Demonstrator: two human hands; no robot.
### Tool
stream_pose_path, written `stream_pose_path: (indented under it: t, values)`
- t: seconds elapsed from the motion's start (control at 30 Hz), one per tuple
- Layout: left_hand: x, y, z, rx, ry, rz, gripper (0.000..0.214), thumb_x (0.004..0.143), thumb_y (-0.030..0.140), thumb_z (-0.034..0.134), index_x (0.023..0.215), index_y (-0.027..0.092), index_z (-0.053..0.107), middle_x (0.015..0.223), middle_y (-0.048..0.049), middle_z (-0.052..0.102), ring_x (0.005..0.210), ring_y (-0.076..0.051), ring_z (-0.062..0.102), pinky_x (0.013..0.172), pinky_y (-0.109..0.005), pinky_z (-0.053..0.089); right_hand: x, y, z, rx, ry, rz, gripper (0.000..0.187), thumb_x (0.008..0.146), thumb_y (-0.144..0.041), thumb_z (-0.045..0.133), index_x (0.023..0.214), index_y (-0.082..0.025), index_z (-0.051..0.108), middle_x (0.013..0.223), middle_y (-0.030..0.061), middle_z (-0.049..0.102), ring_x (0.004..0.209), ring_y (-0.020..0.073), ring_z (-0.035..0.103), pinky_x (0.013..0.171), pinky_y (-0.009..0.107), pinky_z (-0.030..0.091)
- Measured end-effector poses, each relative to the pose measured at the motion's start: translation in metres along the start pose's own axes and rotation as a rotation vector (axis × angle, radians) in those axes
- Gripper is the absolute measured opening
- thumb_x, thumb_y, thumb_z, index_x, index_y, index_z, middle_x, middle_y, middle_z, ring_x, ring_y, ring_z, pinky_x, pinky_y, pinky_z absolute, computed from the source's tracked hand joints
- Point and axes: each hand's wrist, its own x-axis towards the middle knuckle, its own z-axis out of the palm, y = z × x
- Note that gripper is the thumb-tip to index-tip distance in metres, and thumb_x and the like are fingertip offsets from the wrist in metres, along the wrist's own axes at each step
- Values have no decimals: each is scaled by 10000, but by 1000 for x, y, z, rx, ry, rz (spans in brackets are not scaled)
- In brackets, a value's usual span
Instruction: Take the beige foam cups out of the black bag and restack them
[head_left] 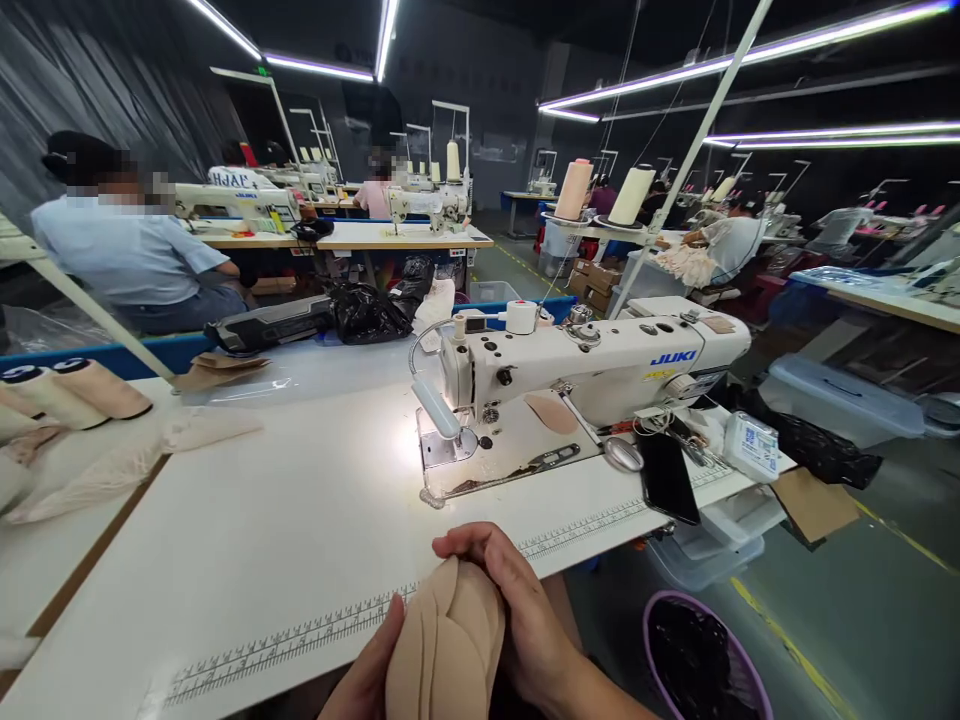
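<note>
Close to my body, at the front edge of the sewing table (300,500), I hold a stack of beige curved fabric pieces (450,640). Thin and overlapping, the pieces look like cup-shaped pads. My left hand (371,660) grips the stack along its left side, with the thumb in sight and the other fingers hidden. On the far and right side my right hand (525,620) is curled round it. Beyond both hands stands a white JUKI sewing machine (592,360), its lamp lit by the needle area. One rounded beige piece (552,413) lies on the machine bed.
Right of the machine bed are a computer mouse (624,456), a black phone (669,478) and a small white box (751,446). A purple bin (705,655) stands on the floor at right. Thread cones (101,388) lie at left. A co-worker (135,240) sits beyond the table.
</note>
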Motion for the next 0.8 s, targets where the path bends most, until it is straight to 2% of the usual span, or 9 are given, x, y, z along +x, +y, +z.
stream_pose_path:
  t: [0.1, 0.23, 0.33, 0.4, 0.47, 0.5, 0.57, 0.67, 0.8]
  values:
    - [-6, -4, 7, 3, -12, 20, 742, 861, 570, 733, 1466, 163, 594, 1282, -180, 734, 1393, -443, 547, 1188, -571, 403, -4, 2, 0, -8, 12, 58, 409, 958, -596, 639, 1153, -245, 720, 1274, 73, 679, 991, 207, 601, 886, 330, 473]
    - [-8, -11, 4, -156, 55, 90, 497, 901, 431, 715, 1316, 158, 692, 1247, -152, 751, 1397, -401, 552, 1199, -508, 404, -6, 8, -1, 100, 118, 84, 385, 943, -587, 659, 1103, -240, 700, 1217, 87, 721, 1042, 234, 629, 933, 368, 475]
    - [-9, -13, -3, -247, 109, 110, 391, 892, 273, 718, 1274, 193, 704, 1279, -116, 746, 1384, -366, 575, 1208, -480, 398, -7, 8, -1, 142, 79, 89, 356, 952, -566, 662, 1118, -251, 675, 1169, 76, 733, 1022, 253, 674, 951, 418, 490]
    - [-9, -13, -6, -242, 134, 108, 469, 883, 239, 735, 1346, 210, 672, 1319, -109, 736, 1373, -355, 589, 1212, -473, 396, -8, 3, -1, 45, -36, 77, 333, 980, -537, 645, 1145, -249, 673, 1174, 75, 724, 1055, 259, 680, 998, 440, 482]
    - [-9, -13, -10, -216, 132, 109, 565, 882, 279, 763, 1428, 229, 626, 1351, -106, 726, 1374, -349, 591, 1223, -467, 386, -11, -2, -4, -155, -134, 33, 350, 1009, -527, 614, 1216, -251, 668, 1243, 88, 697, 1166, 266, 641, 1058, 437, 451]
    - [-9, -13, -11, -205, 121, 113, 600, 884, 303, 769, 1458, 240, 605, 1362, -102, 724, 1380, -345, 587, 1231, -461, 378, -14, -5, -6, -273, -140, 0, 362, 1019, -526, 600, 1254, -258, 660, 1287, 91, 676, 1220, 266, 609, 1075, 425, 437]
    - [-8, -12, -15, -195, 96, 135, 647, 896, 346, 760, 1506, 259, 564, 1385, -95, 715, 1400, -338, 570, 1246, -447, 361, -19, -9, -11, -466, -47, -91, 360, 1025, -533, 588, 1276, -281, 645, 1284, 78, 654, 1224, 255, 581, 1052, 397, 438]
    - [-8, -9, -21, -152, 87, 203, 681, 936, 382, 712, 1571, 297, 481, 1449, -82, 677, 1422, -327, 550, 1253, -433, 358, -30, -8, -17, -609, 117, -196, 262, 1014, -507, 613, 1138, -280, 648, 1026, 41, 633, 998, 221, 592, 910, 360, 471]
    - [-10, -7, -17, -79, 116, 334, 741, 953, 418, 696, 1617, 371, 371, 1500, -68, 635, 1388, -323, 581, 1237, -449, 382, -41, -3, -16, -682, -20, -148, 255, 975, -434, 679, 1160, -268, 625, 905, 16, 597, 865, 197, 570, 819, 352, 478]
